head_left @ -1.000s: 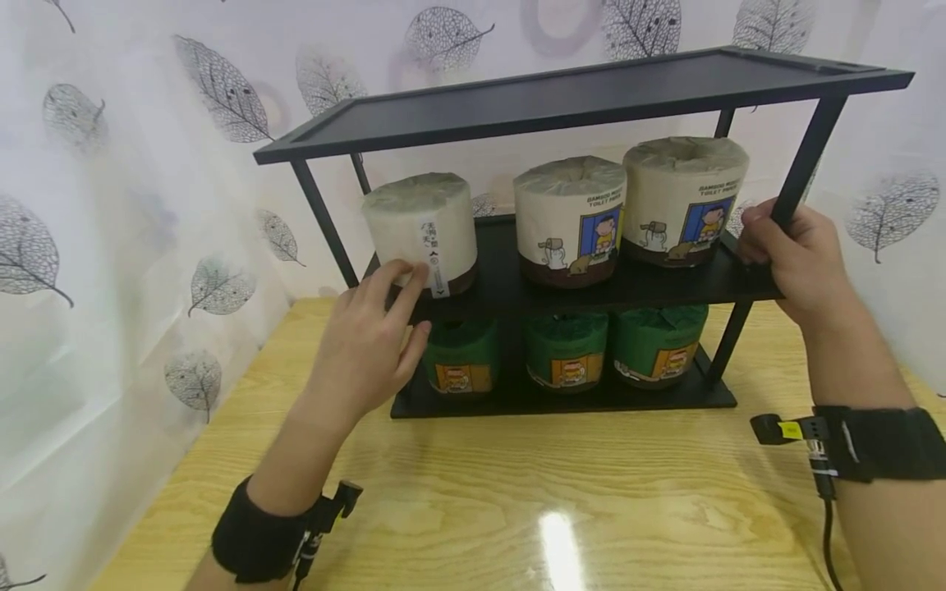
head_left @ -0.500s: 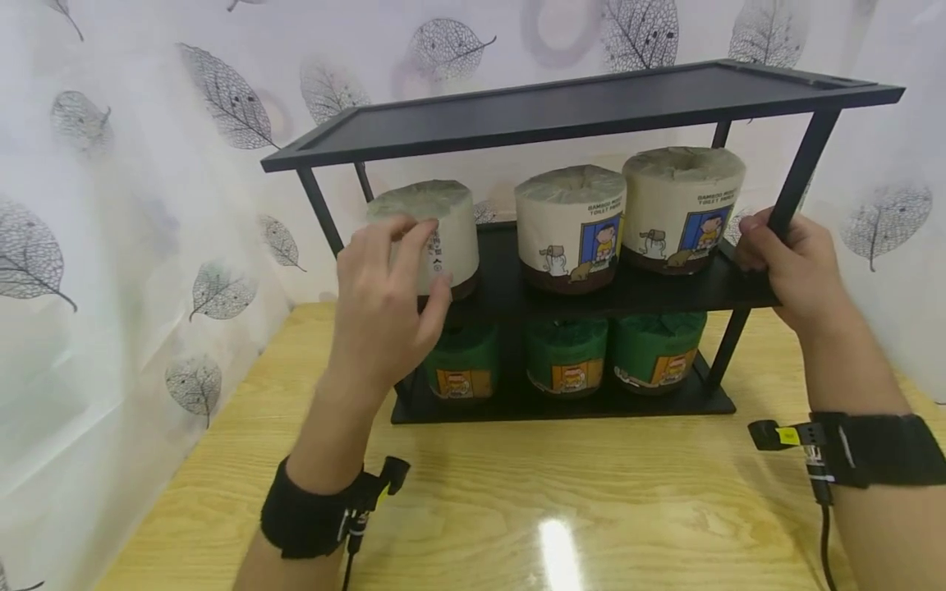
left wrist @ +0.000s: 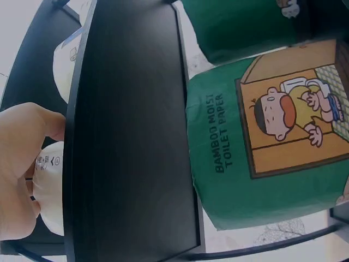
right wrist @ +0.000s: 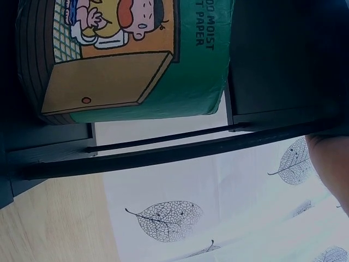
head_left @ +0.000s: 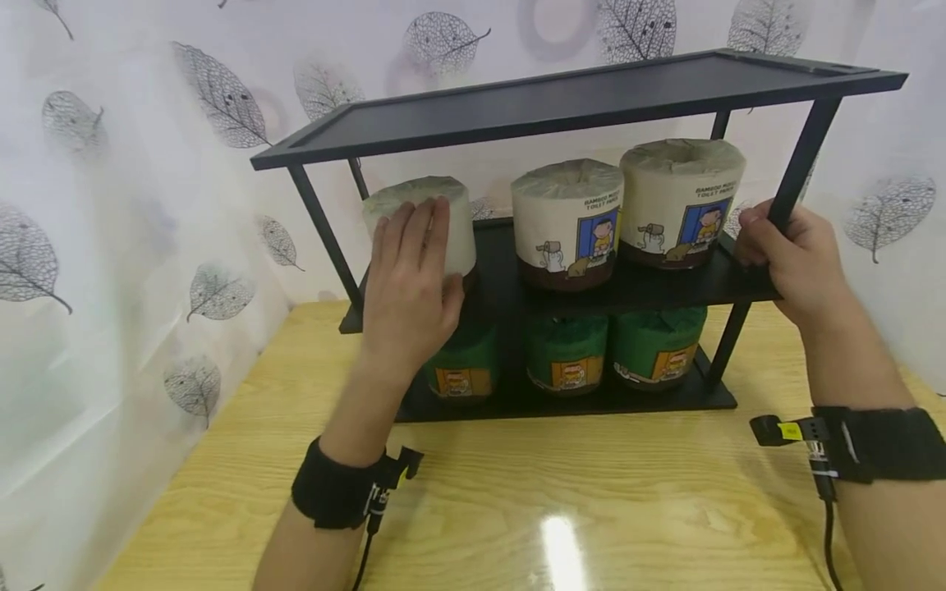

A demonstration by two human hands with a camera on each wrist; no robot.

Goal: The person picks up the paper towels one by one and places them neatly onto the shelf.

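Note:
A black shelf rack (head_left: 517,299) carries three cream toilet paper rolls on its middle level. My left hand (head_left: 408,287) lies with fingers extended against the front of the left cream toilet paper roll (head_left: 460,205), covering much of it. The middle cream roll (head_left: 567,226) and right cream roll (head_left: 681,205) stand close together, apart from the left one. My right hand (head_left: 801,258) grips the rack's right front post at middle-shelf height. In the left wrist view, the left hand (left wrist: 22,169) shows beside the pale roll (left wrist: 50,185).
Three green toilet paper rolls stand on the bottom level, the middle green roll (head_left: 567,357) among them. The rack's top panel (head_left: 547,98) overhangs the cream rolls. Beneath is a wooden table (head_left: 473,492); a leaf-patterned curtain (head_left: 185,189) hangs behind and to the left.
My left hand has moved up and right across the left cream roll, its bent fingers now straightened over its front. The right hand keeps its grip on the post.

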